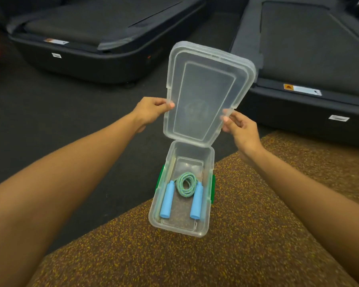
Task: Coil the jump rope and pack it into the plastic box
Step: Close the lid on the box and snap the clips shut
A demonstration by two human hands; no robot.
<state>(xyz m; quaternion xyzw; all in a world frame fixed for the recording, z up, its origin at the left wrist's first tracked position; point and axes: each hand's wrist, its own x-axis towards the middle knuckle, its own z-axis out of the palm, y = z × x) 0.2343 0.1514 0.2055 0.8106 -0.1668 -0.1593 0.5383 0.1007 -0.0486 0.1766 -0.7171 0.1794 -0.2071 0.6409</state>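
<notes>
While the jump rope (184, 186) lies coiled in the plastic box (153, 216) at lower centre, the left hand (151, 110) and right hand (239, 127) pinch the clear lid (205, 94) above it. Lowered crooked, the lid may miss the rim or catch the green latches (159, 179).

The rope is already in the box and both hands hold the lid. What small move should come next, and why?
Probably lower the lid onto the box. The coiled rope already lies inside with its handles, the left hand and right hand grip the lid's sides, and it hangs tilted above the box's far end.
</notes>
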